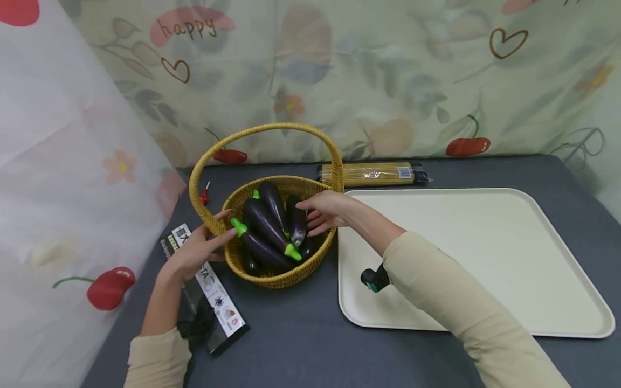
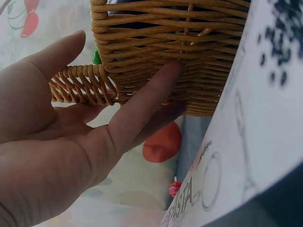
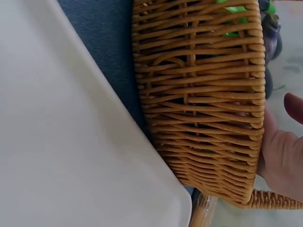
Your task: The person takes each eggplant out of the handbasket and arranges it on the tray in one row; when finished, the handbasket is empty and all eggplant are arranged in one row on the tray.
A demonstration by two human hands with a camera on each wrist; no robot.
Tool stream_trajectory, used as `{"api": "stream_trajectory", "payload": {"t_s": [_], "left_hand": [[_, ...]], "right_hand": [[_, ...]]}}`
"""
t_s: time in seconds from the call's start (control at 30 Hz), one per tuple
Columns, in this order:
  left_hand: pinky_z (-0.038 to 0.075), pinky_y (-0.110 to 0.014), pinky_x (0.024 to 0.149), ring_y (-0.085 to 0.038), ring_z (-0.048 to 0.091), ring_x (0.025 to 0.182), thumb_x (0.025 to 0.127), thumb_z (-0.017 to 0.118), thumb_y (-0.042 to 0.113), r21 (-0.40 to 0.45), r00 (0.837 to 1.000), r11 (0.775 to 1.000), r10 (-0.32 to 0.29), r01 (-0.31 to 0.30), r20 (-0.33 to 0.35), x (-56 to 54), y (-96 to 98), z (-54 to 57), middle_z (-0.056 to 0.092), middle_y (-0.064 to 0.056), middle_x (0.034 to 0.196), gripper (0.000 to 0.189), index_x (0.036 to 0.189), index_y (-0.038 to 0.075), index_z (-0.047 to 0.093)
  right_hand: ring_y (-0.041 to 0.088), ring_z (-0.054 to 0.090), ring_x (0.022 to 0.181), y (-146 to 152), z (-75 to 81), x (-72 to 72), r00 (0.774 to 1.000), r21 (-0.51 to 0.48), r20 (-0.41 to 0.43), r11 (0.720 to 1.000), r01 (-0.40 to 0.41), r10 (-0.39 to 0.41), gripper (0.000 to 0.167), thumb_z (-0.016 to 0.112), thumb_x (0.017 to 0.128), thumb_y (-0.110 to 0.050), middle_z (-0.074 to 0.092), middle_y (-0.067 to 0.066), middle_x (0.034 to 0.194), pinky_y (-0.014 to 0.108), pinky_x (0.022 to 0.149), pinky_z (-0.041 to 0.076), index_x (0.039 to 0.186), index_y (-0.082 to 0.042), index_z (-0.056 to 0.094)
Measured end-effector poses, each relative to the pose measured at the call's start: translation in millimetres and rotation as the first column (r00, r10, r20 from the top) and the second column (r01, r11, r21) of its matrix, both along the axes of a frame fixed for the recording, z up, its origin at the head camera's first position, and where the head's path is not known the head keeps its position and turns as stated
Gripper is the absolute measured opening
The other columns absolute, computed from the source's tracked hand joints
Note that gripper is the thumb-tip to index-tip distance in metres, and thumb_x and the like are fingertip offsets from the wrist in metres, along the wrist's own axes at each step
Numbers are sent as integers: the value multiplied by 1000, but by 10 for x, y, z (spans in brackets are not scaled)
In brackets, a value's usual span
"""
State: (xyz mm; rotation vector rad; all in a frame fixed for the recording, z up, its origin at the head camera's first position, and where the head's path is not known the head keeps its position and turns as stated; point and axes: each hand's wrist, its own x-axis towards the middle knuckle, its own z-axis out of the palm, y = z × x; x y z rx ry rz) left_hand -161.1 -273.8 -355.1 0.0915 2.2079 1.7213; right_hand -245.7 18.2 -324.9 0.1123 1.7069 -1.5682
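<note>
A woven wicker basket with a tall arched handle holds several dark purple eggplants, some with bright green stems. At its left side is my left hand, thumb toward a green stem at the rim. In the left wrist view, that hand's extended fingers lie along the outer weave near the handle's foot. My right hand reaches over the right rim, thumb beside an upright eggplant and fingers spread apart. The right wrist view shows its thumb raised, while the basket wall hides its fingertips.
A large cream tray lies close to the basket's right side. Behind stands a pack of dry noodles by the patterned curtain. A black and white pasta box lies under my left forearm, with a small red item beyond it.
</note>
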Motion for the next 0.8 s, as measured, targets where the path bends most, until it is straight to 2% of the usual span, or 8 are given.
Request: {"api": "stream_trajectory", "payload": {"t_s": [0.2, 0.43, 0.67, 0.8], "left_hand": [[45, -53, 93, -42, 30, 132, 100, 51, 27, -6, 1000, 1000, -2, 2, -7, 10, 2, 13, 21, -25, 148, 69, 154, 13, 10], [46, -52, 93, -43, 32, 130, 99, 53, 32, -37, 1000, 999, 7, -6, 3, 11, -16, -5, 22, -25, 147, 71, 154, 15, 11], [46, -52, 92, -42, 33, 130, 99, 53, 32, -39, 1000, 999, 7, -7, 1, -5, -18, -27, 23, -25, 147, 71, 154, 15, 12], [47, -51, 92, -42, 34, 129, 99, 54, 29, -28, 1000, 1000, 0, 0, -1, -8, -15, -20, 23, -25, 146, 71, 154, 14, 12]], "right_hand": [[42, 41, 125, -49, 2, -50, 1000, -7, 13, 1000, 3, -3, 61, 59, 96, -17, 30, 28, 143, 41, 83, 54, 147, -4, 28], [41, 40, 126, -117, -24, -26, 1000, 15, -18, 1000, -13, 14, 67, 62, 94, -11, 28, 27, 144, 42, 83, 53, 149, -4, 24], [40, 47, 121, -185, -62, 6, 1000, 38, -7, 999, 3, -3, 74, 66, 91, -9, 33, 27, 140, 36, 77, 56, 150, -3, 21], [38, 45, 123, -198, -46, 6, 1000, 64, -12, 998, -13, 14, 78, 65, 90, -6, 34, 28, 141, 34, 77, 56, 152, -5, 18]]}}
